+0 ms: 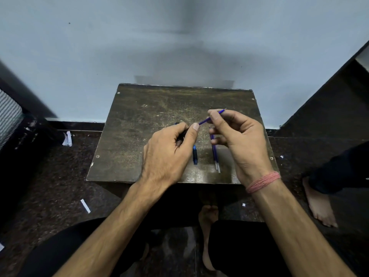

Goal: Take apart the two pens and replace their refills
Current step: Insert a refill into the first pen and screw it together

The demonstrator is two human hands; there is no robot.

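Both bare forearms are reaching forward from the bottom corners and converging over the middle. The left hand [169, 148] is lying back-up with its fingers curling inward into a closed grip on something dark, mostly hidden, its thumb [192, 132] stretching forward toward the other hand. The right hand [237, 140] is tilting palm-left, its thumb and forefinger pinching a thin blue refill [207, 119]; its remaining fingers are curling loosely below.
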